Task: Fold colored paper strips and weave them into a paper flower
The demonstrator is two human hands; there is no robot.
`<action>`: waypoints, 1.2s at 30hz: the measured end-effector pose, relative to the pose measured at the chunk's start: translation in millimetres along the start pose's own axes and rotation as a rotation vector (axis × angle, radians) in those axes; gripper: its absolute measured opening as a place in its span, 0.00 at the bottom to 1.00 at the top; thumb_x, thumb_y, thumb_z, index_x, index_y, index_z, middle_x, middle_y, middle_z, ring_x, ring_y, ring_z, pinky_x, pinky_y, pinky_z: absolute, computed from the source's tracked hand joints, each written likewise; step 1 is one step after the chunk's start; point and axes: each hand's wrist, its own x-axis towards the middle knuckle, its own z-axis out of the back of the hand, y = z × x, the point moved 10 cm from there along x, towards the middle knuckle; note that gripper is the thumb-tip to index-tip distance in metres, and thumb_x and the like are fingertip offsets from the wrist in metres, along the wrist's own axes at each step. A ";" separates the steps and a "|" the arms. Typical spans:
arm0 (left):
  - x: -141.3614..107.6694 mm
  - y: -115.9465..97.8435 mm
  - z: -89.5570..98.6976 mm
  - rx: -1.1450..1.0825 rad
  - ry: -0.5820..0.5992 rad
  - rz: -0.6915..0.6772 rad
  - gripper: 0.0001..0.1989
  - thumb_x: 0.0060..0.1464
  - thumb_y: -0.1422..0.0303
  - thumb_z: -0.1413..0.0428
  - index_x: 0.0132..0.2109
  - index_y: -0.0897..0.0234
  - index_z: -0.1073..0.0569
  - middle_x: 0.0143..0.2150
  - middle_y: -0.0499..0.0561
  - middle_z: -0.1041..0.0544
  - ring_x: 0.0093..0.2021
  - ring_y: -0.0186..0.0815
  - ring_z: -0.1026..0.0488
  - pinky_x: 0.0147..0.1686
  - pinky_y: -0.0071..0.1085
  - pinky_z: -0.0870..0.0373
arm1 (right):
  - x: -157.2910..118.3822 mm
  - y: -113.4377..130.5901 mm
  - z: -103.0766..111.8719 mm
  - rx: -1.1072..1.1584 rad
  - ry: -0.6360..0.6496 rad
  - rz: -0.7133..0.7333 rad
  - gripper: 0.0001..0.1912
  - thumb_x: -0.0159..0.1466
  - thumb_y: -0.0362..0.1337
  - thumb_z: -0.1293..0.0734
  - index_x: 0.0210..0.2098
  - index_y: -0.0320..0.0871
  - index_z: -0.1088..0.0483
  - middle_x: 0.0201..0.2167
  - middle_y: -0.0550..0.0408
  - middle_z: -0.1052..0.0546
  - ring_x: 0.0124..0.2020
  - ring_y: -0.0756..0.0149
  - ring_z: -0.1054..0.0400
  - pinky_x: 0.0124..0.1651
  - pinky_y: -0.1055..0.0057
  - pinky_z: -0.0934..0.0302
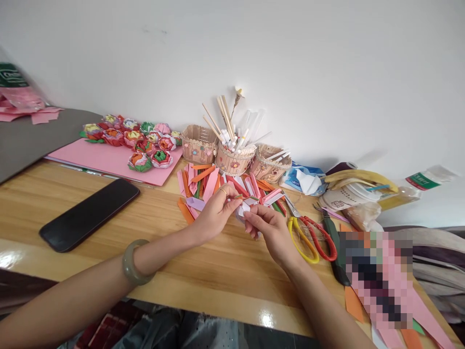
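Note:
Between my two hands, over the middle of the wooden table, is a small white folded paper piece [242, 209]. My left hand [220, 209], with a ring and a jade-like bangle on its arm, pinches the paper's upper left side. Thumb and fingers of my right hand [267, 228] close on its lower right side. My fingertips partly hide the piece. Just behind my hands lies a heap of folded paper strips [210, 184] in pink, orange, lilac and green. Red and yellow handled scissors [310, 242] lie right of my right hand.
Folded paper flowers [140, 162] sit on pink sheets [87, 155] at the back left. A black phone [90, 213] lies in front. Small decorated baskets [235, 160] with sticks line the wall. A lidded cup [348, 198], a green-black tool [334, 247] and paper sheets crowd the right.

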 end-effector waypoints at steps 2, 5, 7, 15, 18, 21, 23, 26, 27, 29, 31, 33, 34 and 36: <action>-0.1 -0.5 2.3 0.008 -0.025 -0.005 0.06 0.55 0.68 0.53 0.31 0.64 0.39 0.30 0.48 0.37 0.32 0.31 0.38 0.34 0.29 0.39 | 0.0 -1.0 0.4 -0.001 -0.004 -0.004 0.15 0.54 0.45 0.33 0.20 0.41 0.36 0.15 0.60 0.32 0.16 0.76 0.43 0.19 0.78 0.48; 0.1 -1.8 6.2 0.014 -0.069 -0.017 0.05 0.55 0.69 0.54 0.31 0.63 0.39 0.29 0.47 0.38 0.31 0.31 0.39 0.34 0.29 0.40 | -0.3 -1.9 -1.5 -0.005 0.006 -0.007 0.15 0.54 0.45 0.33 0.19 0.41 0.36 0.14 0.61 0.33 0.15 0.77 0.44 0.18 0.78 0.49; 0.3 -0.3 8.9 -0.001 -0.098 0.000 0.05 0.55 0.69 0.54 0.31 0.63 0.39 0.30 0.47 0.38 0.31 0.31 0.39 0.35 0.29 0.39 | -0.6 -3.4 -2.9 -0.007 0.012 -0.017 0.15 0.54 0.44 0.33 0.19 0.41 0.36 0.14 0.61 0.33 0.14 0.77 0.44 0.17 0.78 0.50; 2.3 6.7 13.8 -0.073 -0.124 0.079 0.04 0.54 0.69 0.53 0.32 0.63 0.39 0.30 0.47 0.36 0.31 0.31 0.36 0.34 0.29 0.37 | 0.1 -6.9 1.0 -0.025 -0.011 -0.034 0.14 0.53 0.44 0.32 0.20 0.40 0.35 0.13 0.62 0.33 0.12 0.79 0.45 0.15 0.80 0.52; 3.1 6.0 13.1 -0.118 -0.106 0.080 0.04 0.54 0.69 0.53 0.32 0.64 0.39 0.30 0.46 0.35 0.30 0.30 0.35 0.32 0.28 0.36 | 0.6 -6.6 4.7 -0.018 -0.029 -0.041 0.14 0.53 0.43 0.32 0.19 0.40 0.35 0.12 0.62 0.33 0.11 0.79 0.45 0.14 0.80 0.54; 4.2 5.3 12.3 -0.144 -0.091 0.069 0.04 0.53 0.69 0.52 0.32 0.64 0.38 0.29 0.46 0.34 0.30 0.30 0.34 0.31 0.27 0.35 | 1.4 -6.7 6.9 0.006 -0.037 -0.048 0.15 0.52 0.43 0.32 0.18 0.40 0.36 0.11 0.62 0.33 0.10 0.80 0.48 0.12 0.80 0.58; 5.0 6.4 11.6 -0.165 -0.081 0.072 0.04 0.53 0.68 0.52 0.32 0.64 0.38 0.28 0.46 0.34 0.29 0.30 0.34 0.31 0.27 0.35 | 2.1 -7.8 8.0 0.020 -0.040 -0.052 0.15 0.52 0.42 0.32 0.17 0.40 0.37 0.10 0.63 0.35 0.09 0.81 0.50 0.12 0.80 0.60; 5.9 9.1 11.9 -0.197 -0.078 0.092 0.06 0.53 0.67 0.51 0.32 0.65 0.37 0.28 0.46 0.33 0.29 0.29 0.34 0.31 0.27 0.36 | 3.2 -8.2 11.4 0.022 -0.061 -0.042 0.14 0.52 0.41 0.32 0.17 0.40 0.36 0.08 0.65 0.38 0.09 0.81 0.52 0.12 0.80 0.63; 6.1 9.4 11.9 -0.209 -0.077 0.096 0.07 0.53 0.66 0.50 0.32 0.65 0.37 0.27 0.46 0.33 0.29 0.29 0.34 0.31 0.27 0.36 | 3.5 -7.9 12.2 0.020 -0.066 -0.038 0.13 0.52 0.41 0.33 0.18 0.40 0.36 0.08 0.65 0.39 0.09 0.81 0.53 0.13 0.80 0.63; 6.2 9.2 11.7 -0.235 -0.071 0.102 0.08 0.52 0.65 0.49 0.32 0.66 0.36 0.27 0.46 0.33 0.29 0.29 0.34 0.31 0.27 0.36 | 3.5 -6.6 12.6 0.012 -0.069 -0.033 0.12 0.52 0.40 0.33 0.18 0.40 0.35 0.07 0.67 0.41 0.10 0.81 0.55 0.14 0.80 0.64; 6.5 9.4 11.9 -0.269 -0.072 0.112 0.08 0.51 0.65 0.47 0.31 0.66 0.35 0.27 0.46 0.32 0.29 0.29 0.34 0.32 0.27 0.35 | 2.7 -2.6 13.2 -0.028 -0.077 -0.017 0.12 0.52 0.40 0.34 0.17 0.40 0.36 0.07 0.67 0.43 0.11 0.80 0.55 0.15 0.79 0.63; 7.2 12.5 12.3 -0.309 -0.074 0.142 0.08 0.49 0.65 0.45 0.32 0.66 0.34 0.27 0.46 0.31 0.30 0.29 0.33 0.33 0.27 0.35 | 1.2 4.1 14.8 -0.107 -0.091 0.019 0.13 0.51 0.39 0.34 0.15 0.41 0.39 0.08 0.66 0.42 0.12 0.79 0.53 0.16 0.78 0.61; 7.7 15.2 12.8 -0.336 -0.079 0.164 0.09 0.48 0.65 0.45 0.32 0.66 0.34 0.28 0.46 0.30 0.31 0.30 0.32 0.33 0.27 0.35 | 0.4 7.5 15.9 -0.147 -0.096 0.041 0.14 0.51 0.38 0.34 0.14 0.41 0.40 0.09 0.65 0.41 0.13 0.79 0.52 0.17 0.78 0.60; 8.8 21.6 14.0 -0.411 -0.091 0.213 0.10 0.47 0.64 0.43 0.33 0.66 0.33 0.29 0.46 0.29 0.31 0.30 0.31 0.33 0.26 0.34 | -1.1 13.8 20.4 -0.187 -0.114 0.094 0.15 0.51 0.37 0.35 0.12 0.41 0.40 0.09 0.64 0.41 0.13 0.78 0.52 0.18 0.77 0.59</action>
